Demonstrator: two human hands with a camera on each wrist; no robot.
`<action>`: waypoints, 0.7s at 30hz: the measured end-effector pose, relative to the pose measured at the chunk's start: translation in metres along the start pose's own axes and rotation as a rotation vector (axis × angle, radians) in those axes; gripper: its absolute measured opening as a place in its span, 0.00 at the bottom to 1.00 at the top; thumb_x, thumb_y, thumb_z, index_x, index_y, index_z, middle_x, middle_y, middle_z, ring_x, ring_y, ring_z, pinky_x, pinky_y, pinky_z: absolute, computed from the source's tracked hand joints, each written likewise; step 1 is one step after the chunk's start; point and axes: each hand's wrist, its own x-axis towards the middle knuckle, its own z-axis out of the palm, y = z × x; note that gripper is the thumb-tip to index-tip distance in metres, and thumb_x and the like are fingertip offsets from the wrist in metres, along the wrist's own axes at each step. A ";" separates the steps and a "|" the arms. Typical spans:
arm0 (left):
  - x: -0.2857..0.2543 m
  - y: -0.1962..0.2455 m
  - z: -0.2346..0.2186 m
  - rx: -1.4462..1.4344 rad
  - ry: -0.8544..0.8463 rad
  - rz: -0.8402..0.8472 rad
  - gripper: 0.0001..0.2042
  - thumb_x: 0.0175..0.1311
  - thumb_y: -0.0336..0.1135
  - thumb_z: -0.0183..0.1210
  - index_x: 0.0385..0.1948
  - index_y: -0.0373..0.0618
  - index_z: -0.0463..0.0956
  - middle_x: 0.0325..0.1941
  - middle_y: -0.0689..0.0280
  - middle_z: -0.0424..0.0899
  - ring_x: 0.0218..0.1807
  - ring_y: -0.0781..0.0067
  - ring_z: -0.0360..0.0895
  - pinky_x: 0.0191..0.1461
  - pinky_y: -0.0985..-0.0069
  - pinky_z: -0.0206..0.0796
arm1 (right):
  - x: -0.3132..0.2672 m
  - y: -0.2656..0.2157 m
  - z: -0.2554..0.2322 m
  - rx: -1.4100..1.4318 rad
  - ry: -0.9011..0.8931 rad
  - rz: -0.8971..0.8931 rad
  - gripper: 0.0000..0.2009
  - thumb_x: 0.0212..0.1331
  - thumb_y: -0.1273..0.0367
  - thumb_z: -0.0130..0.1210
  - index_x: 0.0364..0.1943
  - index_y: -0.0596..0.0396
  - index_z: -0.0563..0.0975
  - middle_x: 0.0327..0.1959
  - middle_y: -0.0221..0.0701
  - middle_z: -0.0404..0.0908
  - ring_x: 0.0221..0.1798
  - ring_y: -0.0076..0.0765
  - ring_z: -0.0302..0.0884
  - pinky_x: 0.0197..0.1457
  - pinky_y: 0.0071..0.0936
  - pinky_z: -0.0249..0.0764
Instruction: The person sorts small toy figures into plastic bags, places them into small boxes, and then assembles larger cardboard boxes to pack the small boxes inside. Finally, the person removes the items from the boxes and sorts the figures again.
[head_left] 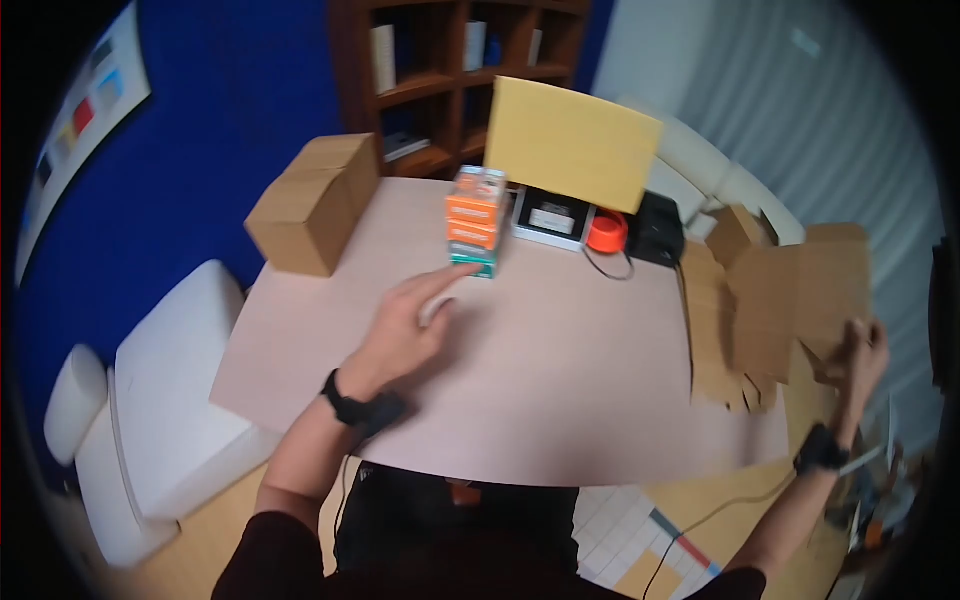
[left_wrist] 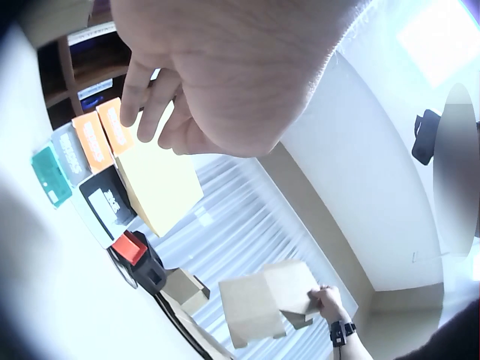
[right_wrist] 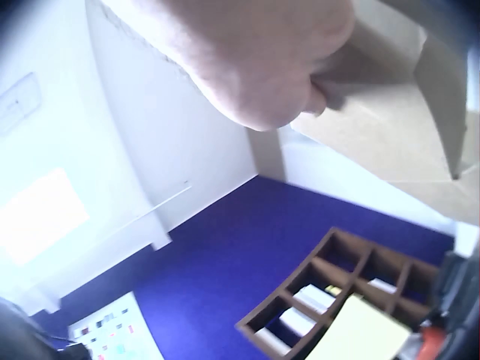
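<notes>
My right hand [head_left: 862, 362] grips the edge of an unfolded brown cardboard box [head_left: 790, 300] at the table's right side. In the right wrist view its thumb and palm [right_wrist: 262, 67] lie against the cardboard [right_wrist: 390, 112], and the other fingers are hidden. My left hand [head_left: 405, 325] is over the table with its index finger stretched toward a stack of small boxes [head_left: 472, 220], orange above, grey and teal below. The fingertip overlaps the teal box [head_left: 473, 266] in the head view. Nothing shows in the left palm [left_wrist: 232, 82].
A closed cardboard box [head_left: 310, 205] sits at the table's back left. Behind the stack stand a yellow panel [head_left: 572, 140], a black-and-white box [head_left: 550, 218], a red round object [head_left: 606, 232] and a black device [head_left: 656, 230]. A white chair [head_left: 180, 390] is left of the table [head_left: 560, 370].
</notes>
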 end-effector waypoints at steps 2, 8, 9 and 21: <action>0.002 0.009 0.006 -0.025 -0.002 0.008 0.25 0.71 0.26 0.58 0.71 0.46 0.76 0.68 0.51 0.84 0.70 0.50 0.81 0.76 0.61 0.68 | -0.006 -0.070 -0.011 0.222 -0.010 0.005 0.19 0.73 0.61 0.64 0.53 0.65 0.80 0.48 0.35 0.85 0.44 0.27 0.80 0.48 0.26 0.77; 0.003 0.052 0.004 -0.197 0.190 0.072 0.38 0.76 0.35 0.59 0.84 0.42 0.50 0.80 0.43 0.67 0.80 0.43 0.68 0.83 0.58 0.59 | -0.062 -0.202 0.060 0.883 -0.051 -0.028 0.10 0.76 0.71 0.60 0.54 0.63 0.82 0.47 0.32 0.87 0.48 0.23 0.82 0.56 0.22 0.75; 0.001 0.064 -0.001 -0.351 0.253 0.122 0.41 0.77 0.39 0.59 0.84 0.40 0.44 0.83 0.41 0.60 0.82 0.43 0.63 0.84 0.57 0.55 | -0.073 -0.210 0.079 0.954 -0.198 -0.048 0.08 0.76 0.74 0.59 0.52 0.62 0.82 0.45 0.29 0.86 0.46 0.19 0.80 0.53 0.19 0.74; -0.042 0.072 -0.081 -0.484 0.615 -0.048 0.38 0.82 0.39 0.55 0.83 0.34 0.42 0.79 0.52 0.63 0.78 0.62 0.63 0.81 0.65 0.54 | -0.203 -0.398 0.226 1.194 -0.585 -0.145 0.39 0.67 0.59 0.69 0.77 0.66 0.65 0.71 0.46 0.77 0.69 0.37 0.79 0.70 0.33 0.75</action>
